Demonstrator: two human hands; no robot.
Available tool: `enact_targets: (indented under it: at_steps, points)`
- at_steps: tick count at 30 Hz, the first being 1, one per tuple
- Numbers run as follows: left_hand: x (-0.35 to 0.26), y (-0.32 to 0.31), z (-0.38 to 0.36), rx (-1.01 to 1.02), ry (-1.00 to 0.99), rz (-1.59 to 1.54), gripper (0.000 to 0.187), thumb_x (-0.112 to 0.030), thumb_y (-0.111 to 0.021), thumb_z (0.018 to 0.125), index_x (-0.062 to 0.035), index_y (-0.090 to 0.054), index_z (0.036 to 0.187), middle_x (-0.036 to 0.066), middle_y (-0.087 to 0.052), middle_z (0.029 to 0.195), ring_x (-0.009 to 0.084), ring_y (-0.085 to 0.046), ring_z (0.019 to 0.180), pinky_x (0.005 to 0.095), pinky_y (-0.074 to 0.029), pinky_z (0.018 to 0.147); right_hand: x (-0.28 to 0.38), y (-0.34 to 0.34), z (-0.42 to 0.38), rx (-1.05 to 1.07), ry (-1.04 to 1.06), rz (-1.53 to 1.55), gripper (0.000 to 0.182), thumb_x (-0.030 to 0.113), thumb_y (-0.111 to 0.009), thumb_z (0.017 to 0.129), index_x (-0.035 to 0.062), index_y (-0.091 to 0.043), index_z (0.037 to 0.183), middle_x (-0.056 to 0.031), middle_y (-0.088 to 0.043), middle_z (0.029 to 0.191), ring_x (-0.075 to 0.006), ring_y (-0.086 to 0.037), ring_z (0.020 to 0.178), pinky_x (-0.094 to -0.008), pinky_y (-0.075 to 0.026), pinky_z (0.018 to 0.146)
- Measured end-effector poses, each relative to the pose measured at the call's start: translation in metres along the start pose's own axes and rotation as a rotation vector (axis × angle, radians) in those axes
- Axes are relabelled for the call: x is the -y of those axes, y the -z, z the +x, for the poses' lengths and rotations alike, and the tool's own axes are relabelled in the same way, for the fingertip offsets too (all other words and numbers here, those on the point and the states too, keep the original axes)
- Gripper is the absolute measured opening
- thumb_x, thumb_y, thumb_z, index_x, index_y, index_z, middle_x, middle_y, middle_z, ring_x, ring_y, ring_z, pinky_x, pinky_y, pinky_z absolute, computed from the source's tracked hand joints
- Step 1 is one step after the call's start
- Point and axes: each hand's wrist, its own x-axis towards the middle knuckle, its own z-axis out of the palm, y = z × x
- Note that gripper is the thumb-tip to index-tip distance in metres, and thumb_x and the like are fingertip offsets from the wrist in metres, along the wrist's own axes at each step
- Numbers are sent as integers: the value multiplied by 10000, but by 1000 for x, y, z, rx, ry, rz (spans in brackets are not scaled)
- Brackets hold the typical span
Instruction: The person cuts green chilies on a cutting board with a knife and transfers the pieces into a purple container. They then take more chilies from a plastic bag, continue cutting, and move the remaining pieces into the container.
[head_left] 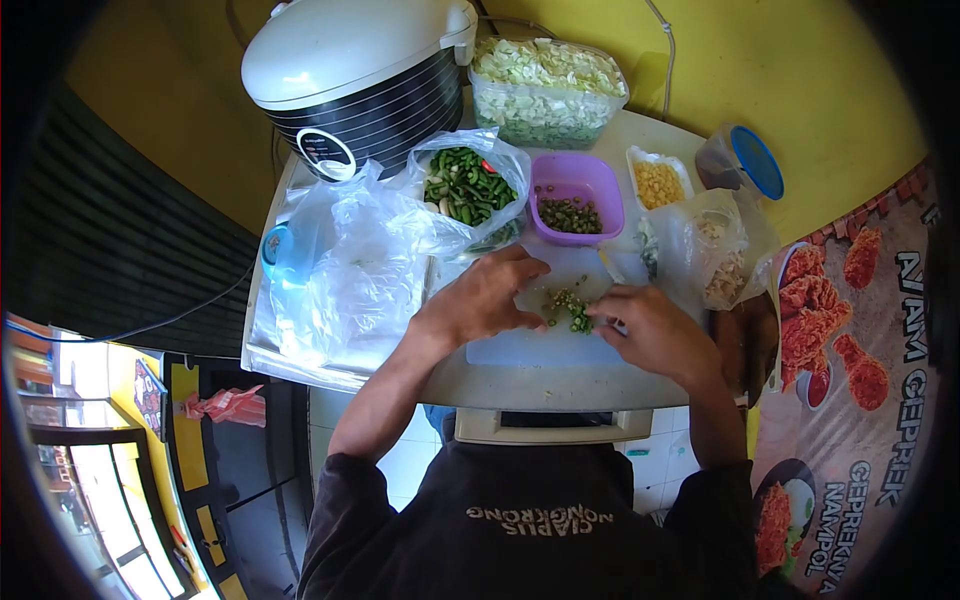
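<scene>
A small pile of chopped green chilies (570,308) lies on the white cutting board (500,350), between my two hands. On its left side, my left hand (488,297) is open, thumb and fingers spread apart around the pile's edge. My right hand (655,332) is closed at the pile's right side, its bent fingertips against the chili pieces; what lies inside them, if anything, is hidden. Just above that hand, a narrow pale object (610,266) rests at a slant. Behind the board stands a purple container (572,170) with cut chilies in its bottom.
A plastic bag of green chilies (470,187) stands left of the purple container. Further back are a rice cooker (360,90) and a tub of shredded cabbage (548,85). At right are a tray of yellow pieces (658,184), a blue-lidded container (755,162) and a filled clear bag (722,250).
</scene>
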Motion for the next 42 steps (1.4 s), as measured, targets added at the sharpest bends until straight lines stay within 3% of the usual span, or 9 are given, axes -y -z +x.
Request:
enact_targets:
  at_steps: [3,10,13,16,19,22,25,34,42]
  points:
    - [-6,-11,0,-12,-97,105,521,-99,-892,778,-5,-693,1251,161,-668,1122,332,-714,965,419,-601,825,14,-17,-15,-5,-51,-27,230,84,-742,909,9,-736,1127,-163,-702,1020,-370,-704,897,-463,-577,817]
    - [-13,-31,5,-71,-106,63,453,-28,-826,832,-13,-684,1262,161,-705,1080,338,-734,931,407,-603,831,1,-42,4,-254,35,-24,266,-8,-649,893,-18,-684,1156,-178,-665,1096,-371,-679,1026,-444,-566,913]
    - [-15,-13,5,-58,-4,-71,447,-19,-807,851,-11,-679,1279,181,-714,1086,326,-744,924,398,-601,824,9,-33,9,-286,-13,49,324,-18,-621,903,-9,-678,1223,-190,-647,1206,-385,-652,1118,-456,-546,984]
    - [-8,5,5,-70,68,-91,408,-7,-763,896,-4,-672,1294,192,-729,1069,319,-752,892,396,-597,816,7,-30,15,-304,55,-169,383,19,-599,942,17,-651,1322,-223,-570,1390,-409,-586,1266,-475,-506,1074]
    - [1,3,5,-226,10,12,327,-24,-709,953,9,-677,1276,203,-739,1055,342,-747,859,409,-592,802,14,-34,15,-140,38,-208,451,58,-595,959,45,-604,1410,-256,-473,1517,-433,-497,1394,-487,-450,1156]
    - [1,2,4,-206,23,60,258,-59,-669,997,14,-692,1243,214,-741,1063,369,-744,880,424,-588,793,20,-43,11,-94,68,-332,490,88,-595,960,61,-579,1448,-258,-433,1562,-436,-472,1436,-479,-464,1155]
    - [6,-2,6,-198,-14,69,233,-81,-662,1007,16,-706,1215,223,-739,1061,386,-741,892,434,-584,790,23,-42,5,-1,33,-199,500,51,-574,950,50,-577,1450,-263,-449,1555,-428,-461,1456,-469,-491,1136]
    - [2,-4,7,-195,-15,43,232,-105,-649,1023,17,-711,1211,231,-745,1057,371,-746,880,428,-587,789,11,-63,-3,-32,84,-442,468,4,-584,894,12,-640,1359,-196,-521,1521,-345,-570,1378,-401,-571,1040]
    - [-1,-3,7,-173,27,8,234,-105,-645,1025,17,-712,1213,232,-746,1060,368,-749,885,430,-586,790,10,-25,21,-232,164,-10,290,-26,-642,913,-79,-685,1195,-245,-685,1246,-393,-719,1065,-439,-618,856]
